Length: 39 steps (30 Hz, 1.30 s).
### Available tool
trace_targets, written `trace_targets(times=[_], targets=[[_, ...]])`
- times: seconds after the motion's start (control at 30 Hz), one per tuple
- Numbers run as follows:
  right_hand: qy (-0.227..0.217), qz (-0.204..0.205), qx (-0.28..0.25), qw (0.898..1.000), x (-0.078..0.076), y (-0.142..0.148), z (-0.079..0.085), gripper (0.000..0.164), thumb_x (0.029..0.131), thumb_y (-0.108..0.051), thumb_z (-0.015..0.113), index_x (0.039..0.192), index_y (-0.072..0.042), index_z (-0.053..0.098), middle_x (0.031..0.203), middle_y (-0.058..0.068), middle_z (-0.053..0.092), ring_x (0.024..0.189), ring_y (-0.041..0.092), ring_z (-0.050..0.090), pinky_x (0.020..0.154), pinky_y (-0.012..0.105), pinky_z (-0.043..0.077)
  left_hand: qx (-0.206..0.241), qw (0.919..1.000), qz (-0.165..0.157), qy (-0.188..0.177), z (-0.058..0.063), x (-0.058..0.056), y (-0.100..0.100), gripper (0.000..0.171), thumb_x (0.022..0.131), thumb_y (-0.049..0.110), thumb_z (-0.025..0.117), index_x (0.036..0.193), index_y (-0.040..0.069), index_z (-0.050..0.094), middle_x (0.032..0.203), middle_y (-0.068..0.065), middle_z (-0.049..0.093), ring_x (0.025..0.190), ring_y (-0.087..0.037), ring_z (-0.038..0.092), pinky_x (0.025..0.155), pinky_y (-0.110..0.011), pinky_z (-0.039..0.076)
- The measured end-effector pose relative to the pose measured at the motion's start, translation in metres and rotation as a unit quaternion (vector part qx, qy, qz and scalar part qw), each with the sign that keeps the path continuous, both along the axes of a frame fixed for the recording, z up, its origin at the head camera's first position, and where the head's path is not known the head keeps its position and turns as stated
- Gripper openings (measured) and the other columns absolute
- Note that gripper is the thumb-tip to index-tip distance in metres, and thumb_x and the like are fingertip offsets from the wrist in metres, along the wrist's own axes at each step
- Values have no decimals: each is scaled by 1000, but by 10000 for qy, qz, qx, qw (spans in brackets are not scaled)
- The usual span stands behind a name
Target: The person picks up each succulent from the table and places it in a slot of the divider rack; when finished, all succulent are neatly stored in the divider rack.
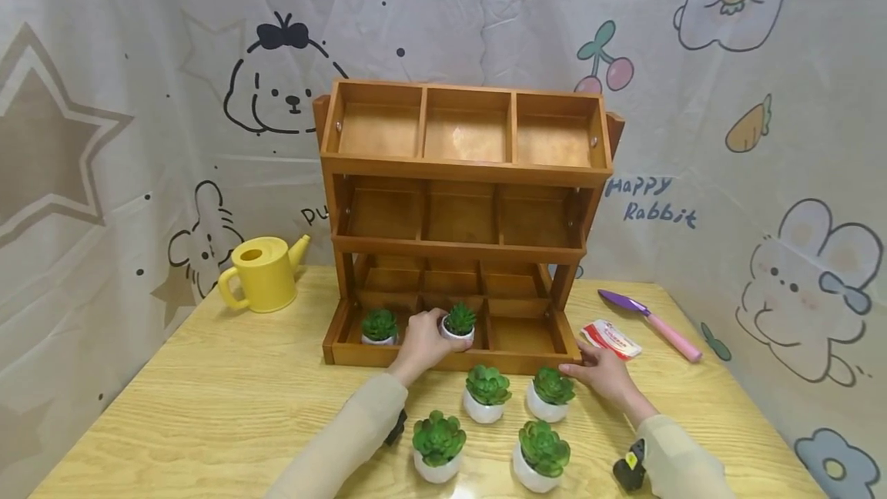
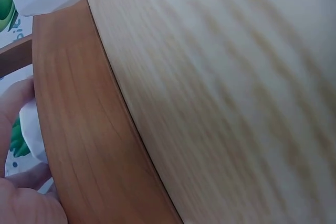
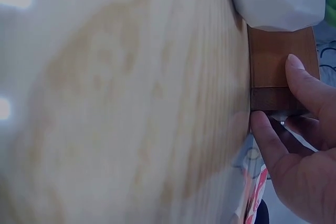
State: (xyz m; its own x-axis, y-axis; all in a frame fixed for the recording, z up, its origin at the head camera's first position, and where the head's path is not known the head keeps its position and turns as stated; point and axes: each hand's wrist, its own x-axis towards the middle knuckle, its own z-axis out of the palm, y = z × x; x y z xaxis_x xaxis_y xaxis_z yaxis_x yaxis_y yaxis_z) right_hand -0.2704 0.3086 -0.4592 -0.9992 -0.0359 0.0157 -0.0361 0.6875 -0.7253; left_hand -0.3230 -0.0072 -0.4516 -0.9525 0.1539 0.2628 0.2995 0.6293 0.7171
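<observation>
My left hand (image 1: 424, 341) grips a small potted succulent (image 1: 460, 320) with spiky green leaves and a white pot, at the middle front compartment of the wooden tiered shelf (image 1: 457, 363). Low in the left wrist view, thumb and fingers are around the white pot (image 2: 32, 132), partly hidden behind the shelf's front board. Another potted succulent (image 1: 379, 327) sits in the left front compartment. My right hand (image 1: 608, 376) holds the shelf's lower right front corner; in the right wrist view its thumb (image 3: 302, 80) lies on the front board and its fingers at the side.
Several rosette succulents in white pots, one of them nearest the shelf (image 1: 487, 393), stand on the table before it. A yellow watering can (image 1: 266, 276) is at the back left. Right of the shelf lie a red-and-white packet (image 1: 613, 339) and a purple trowel with pink handle (image 1: 672, 337).
</observation>
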Motion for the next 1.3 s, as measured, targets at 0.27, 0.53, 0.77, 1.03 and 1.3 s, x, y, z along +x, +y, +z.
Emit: trace_targets(times=[0.27, 0.53, 0.77, 1.03, 1.3], targets=[[9, 0, -30, 10000, 1, 1, 0, 76, 86, -30, 71, 139, 13, 37, 137, 36, 41, 123, 48, 48, 97, 51, 45, -60, 9994, 70, -341, 3, -2, 3, 63, 69, 37, 85, 113, -2, 63, 102, -16, 69, 89, -28, 67, 72, -38, 55], [-7, -54, 62, 10000, -1, 1, -1, 77, 86, -31, 72, 139, 13, 38, 136, 36, 43, 124, 48, 47, 99, 52, 43, -199, 9983, 109, -545, 2, -4, 5, 61, 69, 40, 84, 110, -1, 65, 99, -14, 70, 85, -26, 67, 70, -37, 55], [-20, -55, 81, 10000, -3, 1, -2, 77, 86, -31, 72, 139, 12, 37, 136, 36, 42, 124, 49, 47, 99, 53, 43, -271, 9979, 141, -575, 4, -3, 5, 59, 69, 40, 84, 108, 0, 65, 97, -13, 70, 83, -25, 66, 69, -36, 54], [-51, -54, 77, 9999, -3, 1, -3, 77, 86, -32, 71, 140, 12, 37, 136, 36, 42, 124, 49, 46, 99, 53, 43, -298, 9977, 60, -603, 8, 1, 5, 65, 70, 37, 83, 116, -4, 62, 102, -18, 69, 87, -29, 66, 71, -39, 55], [-44, -59, -3, 10000, -3, 1, -4, 76, 87, -31, 71, 140, 12, 37, 137, 35, 42, 124, 48, 47, 99, 52, 43, -322, 9964, 23, -790, 9, 0, 5, 71, 72, 38, 81, 124, -5, 57, 112, -22, 66, 96, -33, 66, 80, -44, 54]])
